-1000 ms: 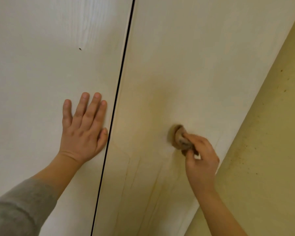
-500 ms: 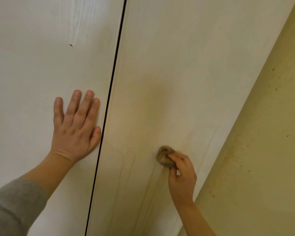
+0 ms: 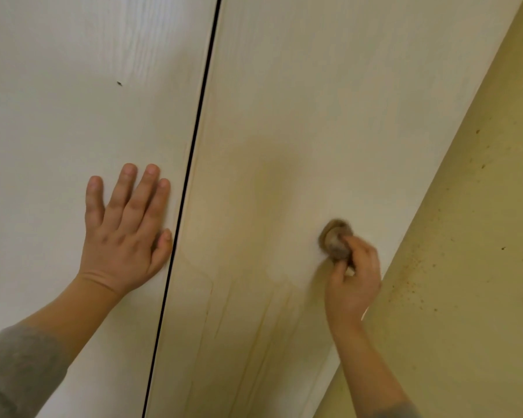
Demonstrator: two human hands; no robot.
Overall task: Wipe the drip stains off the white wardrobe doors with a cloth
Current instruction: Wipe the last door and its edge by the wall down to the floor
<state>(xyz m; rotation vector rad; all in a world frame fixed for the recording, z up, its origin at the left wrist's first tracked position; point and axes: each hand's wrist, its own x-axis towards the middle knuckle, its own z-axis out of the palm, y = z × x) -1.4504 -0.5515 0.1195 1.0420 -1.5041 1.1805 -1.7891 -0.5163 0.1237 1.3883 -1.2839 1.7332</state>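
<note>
The cloth (image 3: 334, 241) is pinched and rubbed by the right hand (image 3: 354, 285), left hand (image 3: 124, 233) laid flat; drip stains (image 3: 264, 324) below it are to be wiped next

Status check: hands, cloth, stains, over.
Left hand flat on left door. Right hand grips balled cloth against right door. Drip stains below cloth, not yet wiped.

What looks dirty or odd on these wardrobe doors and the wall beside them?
Yellowish drip streaks run down the right door below the cloth held in the right hand. A small dark speck marks the left door, and brown spatter dots the wall right of the doors.
</note>
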